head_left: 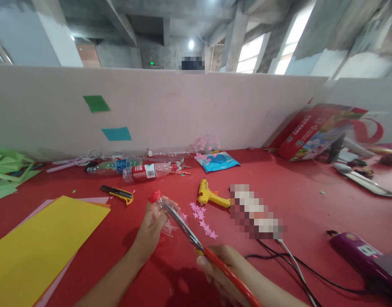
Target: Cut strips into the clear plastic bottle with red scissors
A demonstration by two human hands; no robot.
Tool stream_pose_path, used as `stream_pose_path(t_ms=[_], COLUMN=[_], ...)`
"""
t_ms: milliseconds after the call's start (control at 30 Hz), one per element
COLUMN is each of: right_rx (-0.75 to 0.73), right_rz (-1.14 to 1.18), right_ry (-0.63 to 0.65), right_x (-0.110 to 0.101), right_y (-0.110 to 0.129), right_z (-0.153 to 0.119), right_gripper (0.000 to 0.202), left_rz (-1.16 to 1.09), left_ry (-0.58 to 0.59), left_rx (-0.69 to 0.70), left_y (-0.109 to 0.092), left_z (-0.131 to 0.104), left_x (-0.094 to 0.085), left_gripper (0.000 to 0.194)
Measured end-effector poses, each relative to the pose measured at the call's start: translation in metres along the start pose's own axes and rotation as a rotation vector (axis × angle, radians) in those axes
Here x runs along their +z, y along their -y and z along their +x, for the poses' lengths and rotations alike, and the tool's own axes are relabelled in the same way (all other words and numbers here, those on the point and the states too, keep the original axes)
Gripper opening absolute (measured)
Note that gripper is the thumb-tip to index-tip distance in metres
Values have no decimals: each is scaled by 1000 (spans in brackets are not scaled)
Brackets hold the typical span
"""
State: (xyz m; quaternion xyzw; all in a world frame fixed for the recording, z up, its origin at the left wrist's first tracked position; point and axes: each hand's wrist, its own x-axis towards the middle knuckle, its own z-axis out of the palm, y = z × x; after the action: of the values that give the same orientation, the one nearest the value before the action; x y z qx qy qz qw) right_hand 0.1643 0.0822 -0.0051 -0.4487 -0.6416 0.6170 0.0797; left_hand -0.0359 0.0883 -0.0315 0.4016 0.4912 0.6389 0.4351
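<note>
Near the middle of the red table, my left hand [153, 228] grips a clear plastic bottle piece [160, 203] with a red cap. My right hand [226, 270] is closed round the red handles of long scissors [191, 234]. Their metal blades point up and left, and the tips reach the clear plastic beside my left fingers. Just right of the plastic, pink paper stars [202, 219] lie on the table. A yellow glue gun [211, 196] rests behind the stars.
Yellow paper [51, 243] and a cutter [117, 193] lie left. Plastic bottles [144, 172] and a blue packet [218, 161] are at the back. Cables [294, 260] run right of my right hand, near a purple tool [358, 251]. A red bag [314, 132] leans back right.
</note>
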Motion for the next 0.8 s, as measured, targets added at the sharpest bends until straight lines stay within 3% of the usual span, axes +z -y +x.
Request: stream_pose_path(t_ms=[400,800], right_rx=[34,-24], right_rz=[16,-189], right_ry=[19,-47], right_x=[-7,-6], right_y=[6,-1], right_z=[-4,1], right_gripper=[42,38], left_rz=[-29,9], left_ry=[16,45], left_rx=[-17,17], left_y=[-3,2], left_z=[-2,-1], left_x=[2,2], left_gripper=[24,22])
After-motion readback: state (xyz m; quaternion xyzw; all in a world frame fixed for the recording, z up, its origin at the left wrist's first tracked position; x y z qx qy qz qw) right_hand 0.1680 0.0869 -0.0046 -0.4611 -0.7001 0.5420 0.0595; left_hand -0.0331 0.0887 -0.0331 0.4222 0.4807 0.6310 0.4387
